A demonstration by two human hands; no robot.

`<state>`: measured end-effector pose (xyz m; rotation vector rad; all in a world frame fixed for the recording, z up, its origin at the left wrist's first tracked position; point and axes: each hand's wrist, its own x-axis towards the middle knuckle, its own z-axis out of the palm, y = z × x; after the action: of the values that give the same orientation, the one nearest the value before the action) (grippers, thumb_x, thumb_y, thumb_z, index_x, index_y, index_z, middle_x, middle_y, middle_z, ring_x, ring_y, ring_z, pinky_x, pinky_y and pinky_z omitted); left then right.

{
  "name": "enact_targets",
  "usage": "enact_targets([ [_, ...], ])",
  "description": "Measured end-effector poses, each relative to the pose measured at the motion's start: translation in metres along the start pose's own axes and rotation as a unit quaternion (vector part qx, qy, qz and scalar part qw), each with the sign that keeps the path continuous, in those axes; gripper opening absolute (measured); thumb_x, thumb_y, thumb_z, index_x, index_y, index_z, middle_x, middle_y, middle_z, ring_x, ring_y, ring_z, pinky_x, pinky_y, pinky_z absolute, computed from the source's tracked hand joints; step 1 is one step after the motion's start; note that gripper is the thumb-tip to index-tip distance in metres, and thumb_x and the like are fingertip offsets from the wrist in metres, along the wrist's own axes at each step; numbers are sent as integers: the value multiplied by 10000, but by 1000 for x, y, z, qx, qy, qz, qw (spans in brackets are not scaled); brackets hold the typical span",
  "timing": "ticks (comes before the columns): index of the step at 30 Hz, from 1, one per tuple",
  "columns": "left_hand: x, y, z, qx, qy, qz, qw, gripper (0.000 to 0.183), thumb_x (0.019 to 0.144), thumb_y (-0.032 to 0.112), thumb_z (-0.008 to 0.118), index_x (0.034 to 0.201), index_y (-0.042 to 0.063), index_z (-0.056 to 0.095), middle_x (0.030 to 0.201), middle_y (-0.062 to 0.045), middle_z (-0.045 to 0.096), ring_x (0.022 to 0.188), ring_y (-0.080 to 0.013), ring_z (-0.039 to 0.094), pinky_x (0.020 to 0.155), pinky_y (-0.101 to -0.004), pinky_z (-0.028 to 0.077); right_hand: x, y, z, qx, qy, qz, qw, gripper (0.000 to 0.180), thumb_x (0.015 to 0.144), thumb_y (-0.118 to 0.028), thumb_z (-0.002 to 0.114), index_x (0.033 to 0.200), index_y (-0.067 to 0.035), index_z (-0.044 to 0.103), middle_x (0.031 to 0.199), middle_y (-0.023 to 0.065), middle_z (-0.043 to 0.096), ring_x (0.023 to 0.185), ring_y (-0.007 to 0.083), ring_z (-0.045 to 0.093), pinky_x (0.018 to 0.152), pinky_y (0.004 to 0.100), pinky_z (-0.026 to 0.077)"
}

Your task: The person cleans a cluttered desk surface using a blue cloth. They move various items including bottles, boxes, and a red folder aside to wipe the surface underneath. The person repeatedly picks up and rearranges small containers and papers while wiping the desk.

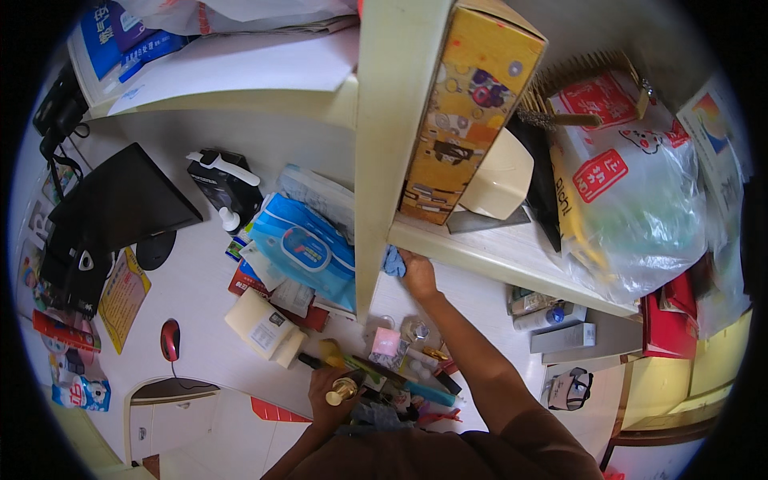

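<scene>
My right hand reaches under the lower edge of a shelf and holds a crumpled blue cloth against the white surface beside the upright panel. My left hand is lower down, closed around a dark bottle with a gold cap. Just above that hand lies a large cream pump-type bottle or tub. Between my arms are a pink box, a clear glass bottle, a light blue tube and several small cosmetic items, partly overlapping.
A yellow patterned box and a plastic bag stand on the right shelf. Left are a black monitor, a red mouse and a blue wipes pack. The upright panel divides the shelves. Slim boxes sit at right.
</scene>
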<state>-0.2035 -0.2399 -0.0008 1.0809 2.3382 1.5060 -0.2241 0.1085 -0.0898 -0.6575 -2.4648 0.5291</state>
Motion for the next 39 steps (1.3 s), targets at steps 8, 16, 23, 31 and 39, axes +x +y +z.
enact_targets([
  [8,-6,-9,7,-81,30,-65,994,482,548,98,827,974,59,607,942,-122,590,900,-319,531,787,-410,438,-6,42,31,133,-90,34,986,362,713,-85,610,1075,-99,616,1022,168,632,999,347,575,852,401,472],
  [16,-7,-17,0,10,6,-10,1000,486,558,79,837,974,47,587,984,-89,527,901,-240,560,787,-333,473,-18,-24,-35,175,-266,-41,947,441,626,86,540,1016,-83,658,1025,150,644,969,320,582,844,371,467],
  [23,-8,-17,1,-4,-10,-21,1000,470,561,75,840,963,39,599,993,-97,523,919,-237,547,789,-331,473,-7,30,15,4,-29,-88,996,464,702,70,544,1158,-17,557,1135,162,599,1033,346,571,883,398,472],
  [31,-8,-12,2,-10,5,-42,999,499,553,109,839,991,64,603,961,-105,564,910,-294,534,784,-385,454,12,4,22,-178,-72,-80,978,344,715,-28,570,1058,-37,539,1080,179,606,1014,312,581,833,398,490],
  [39,-7,-12,4,-32,27,-43,998,484,550,124,835,975,72,610,941,-112,590,910,-316,533,791,-406,445,-3,-41,-44,265,-462,27,846,390,654,71,491,978,-66,658,970,100,663,982,217,591,868,289,444],
])
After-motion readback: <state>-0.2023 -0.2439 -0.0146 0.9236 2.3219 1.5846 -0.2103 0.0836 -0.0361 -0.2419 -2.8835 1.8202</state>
